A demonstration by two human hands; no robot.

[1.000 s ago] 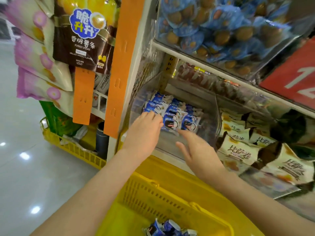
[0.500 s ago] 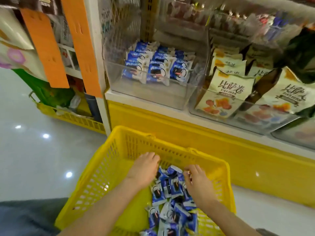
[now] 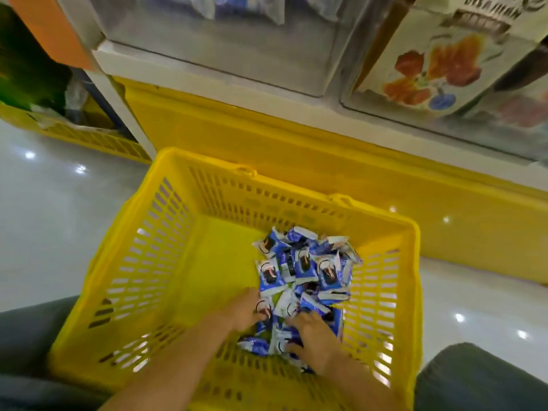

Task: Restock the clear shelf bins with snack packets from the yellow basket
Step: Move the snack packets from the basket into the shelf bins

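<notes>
The yellow basket (image 3: 142,256) stands on the floor between my knees, below the shelf. A heap of blue-and-white snack packets (image 3: 305,271) lies in its right half. Both my hands are down in the near end of that heap. My left hand (image 3: 241,310) curls its fingers round packets at the heap's left edge. My right hand (image 3: 315,336) digs into the packets beside it, with its fingers bent into the pile. The clear shelf bin (image 3: 237,54) sits above at the top of the view, with a few of the same blue packets (image 3: 246,7) at its back.
A second clear bin (image 3: 370,96) to the right holds cream bags with fruit pictures (image 3: 439,60). A yellow base panel (image 3: 296,137) runs under the white shelf edge. Another yellow basket (image 3: 89,137) stands at the left. Glossy floor lies on both sides, and my grey-clad knees (image 3: 474,378) flank the basket.
My hands left the shelf bin, came down into the basket and sank into the near end of the packet heap. The view tilted down, so the basket fills the frame.
</notes>
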